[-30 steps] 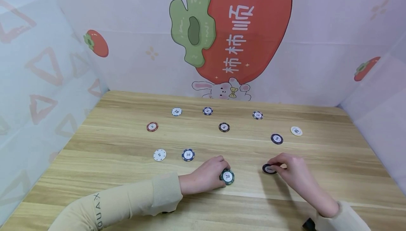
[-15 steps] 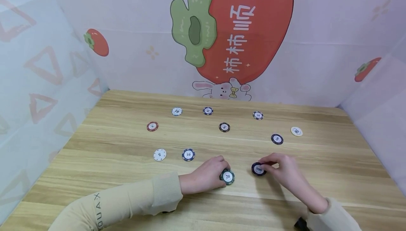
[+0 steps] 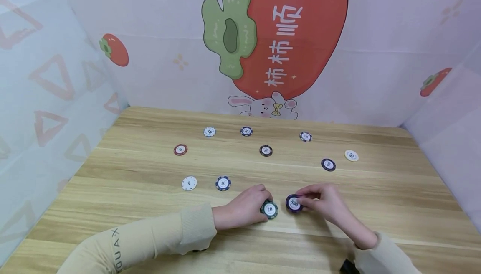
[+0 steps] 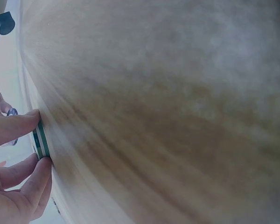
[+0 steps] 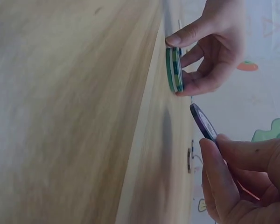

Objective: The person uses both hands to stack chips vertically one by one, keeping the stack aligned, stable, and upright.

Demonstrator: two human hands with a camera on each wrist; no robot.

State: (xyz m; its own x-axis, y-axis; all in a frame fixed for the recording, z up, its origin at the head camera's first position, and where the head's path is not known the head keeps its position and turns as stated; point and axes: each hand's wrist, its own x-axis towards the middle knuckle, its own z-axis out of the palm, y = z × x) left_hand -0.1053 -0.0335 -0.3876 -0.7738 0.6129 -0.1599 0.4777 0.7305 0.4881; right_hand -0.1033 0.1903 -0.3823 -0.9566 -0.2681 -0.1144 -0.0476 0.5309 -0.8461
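My left hand grips a low stack of poker chips by the rim, thumb on one side and fingers on the other. A green chip marked 20 lies on top; green and white edges show in the right wrist view, down on the wooden table. Just right of it, my right hand pinches a dark purple poker chip marked 500 between thumb and fingers. That chip is tilted and raised off the table in the right wrist view, its near edge pointing toward the green stack with a gap between.
Single chips lie spread over the table: a white 5 and a blue 10 left of my left hand, a dark chip and a cream one beyond my right. Several more sit farther back, before a printed cloth wall.
My right hand has slid left with the 500 chip, from well right of the green stack to close beside it. The left hand and its stack have stayed put.
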